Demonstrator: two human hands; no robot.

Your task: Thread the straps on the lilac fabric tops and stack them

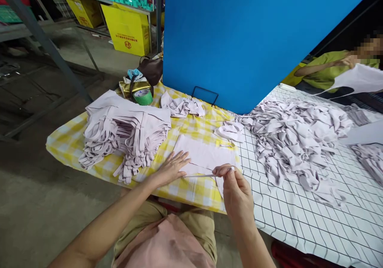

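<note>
In the middle of the frame, a pale lilac cloth piece (206,154) lay flat on the yellow checked cloth (68,140). The left hand (172,167) pressed its lower left corner, fingers slightly spread. Just right of centre, the right hand (236,188) pinched the end of a thin strip (199,176) at the piece's lower edge. A strappy cloth stack (128,120) sat left of centre, near the left hand.

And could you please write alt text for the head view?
Left hand on pale cloth, right hand pinching a thin strip, over a yellow checked tablecloth; a cloth stack sits to the left, a blue panel stands behind.
</note>
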